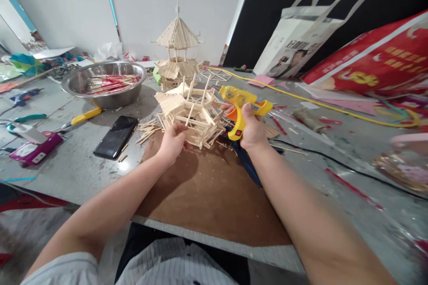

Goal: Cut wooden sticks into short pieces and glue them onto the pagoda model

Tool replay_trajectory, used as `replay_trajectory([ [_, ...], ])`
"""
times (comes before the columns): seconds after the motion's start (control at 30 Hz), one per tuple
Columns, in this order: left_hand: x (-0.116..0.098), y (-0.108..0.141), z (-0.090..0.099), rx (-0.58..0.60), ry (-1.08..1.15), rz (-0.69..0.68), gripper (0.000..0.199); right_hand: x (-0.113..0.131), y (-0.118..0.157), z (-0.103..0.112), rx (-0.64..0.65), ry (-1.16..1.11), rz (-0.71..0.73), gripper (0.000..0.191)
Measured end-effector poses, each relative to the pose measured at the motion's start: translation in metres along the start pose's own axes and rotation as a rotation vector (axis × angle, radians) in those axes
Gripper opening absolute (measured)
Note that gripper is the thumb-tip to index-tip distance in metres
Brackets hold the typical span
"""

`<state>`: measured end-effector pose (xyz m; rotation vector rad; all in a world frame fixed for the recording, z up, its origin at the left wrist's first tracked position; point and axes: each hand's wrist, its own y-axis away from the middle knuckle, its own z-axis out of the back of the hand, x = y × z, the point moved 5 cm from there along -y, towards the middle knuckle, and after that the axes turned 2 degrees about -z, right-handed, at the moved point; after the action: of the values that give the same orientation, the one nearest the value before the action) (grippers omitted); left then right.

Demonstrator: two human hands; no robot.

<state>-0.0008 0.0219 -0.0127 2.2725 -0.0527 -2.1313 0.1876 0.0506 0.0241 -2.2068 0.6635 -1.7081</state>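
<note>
In the head view my right hand (pixel 253 131) is wrapped round the handle of a yellow glue gun (pixel 238 98). Its nozzle end points left, over the right side of a partly roofed pavilion model (pixel 189 109) built from thin wooden sticks. At the near left edge of that model, my left hand (pixel 174 144) is closed with its fingertips on the sticks. Some of those fingertips are hidden. A taller stick pavilion with a pointed roof (pixel 177 38) stands upright just behind. Loose wooden sticks (pixel 149 131) lie left of the model.
A brown board (pixel 200 196) covers the near table edge. Leftward are a black phone (pixel 115 137), a metal bowl (pixel 107 69) of red-and-pale sticks and a purple power strip (pixel 36 149). A black cord (pixel 321 160) and yellow cable (pixel 301 102) run right, near a white bag (pixel 301 35).
</note>
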Motion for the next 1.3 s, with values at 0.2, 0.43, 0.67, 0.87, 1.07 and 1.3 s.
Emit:
replay_trajectory([
  [0.2, 0.000, -0.004, 0.005, -0.025, -0.021, 0.022, 0.029, -0.003, 0.001, 0.004, -0.050, 0.039, 0.000, 0.031],
  [0.43, -0.016, -0.012, 0.027, -0.002, -0.670, -0.007, 0.019, 0.000, 0.001, 0.004, -0.136, 0.011, -0.011, 0.028],
  [0.67, -0.050, -0.022, 0.086, -0.249, -1.490, -0.099, 0.026, 0.015, -0.003, 0.012, -0.249, -0.022, 0.084, 0.021],
  [0.87, -0.032, -0.048, 0.114, -0.237, -1.713, -0.152, 0.033, 0.023, -0.002, 0.012, -0.259, -0.064, 0.075, 0.031],
  [1.07, -0.020, -0.056, 0.124, -0.232, -1.734, -0.098, 0.033, 0.027, 0.000, 0.008, -0.217, -0.018, 0.063, 0.031],
  [1.3, -0.020, -0.057, 0.128, -0.241, -1.748, -0.096, 0.032, 0.029, 0.000, 0.008, -0.199, -0.031, 0.056, 0.031],
])
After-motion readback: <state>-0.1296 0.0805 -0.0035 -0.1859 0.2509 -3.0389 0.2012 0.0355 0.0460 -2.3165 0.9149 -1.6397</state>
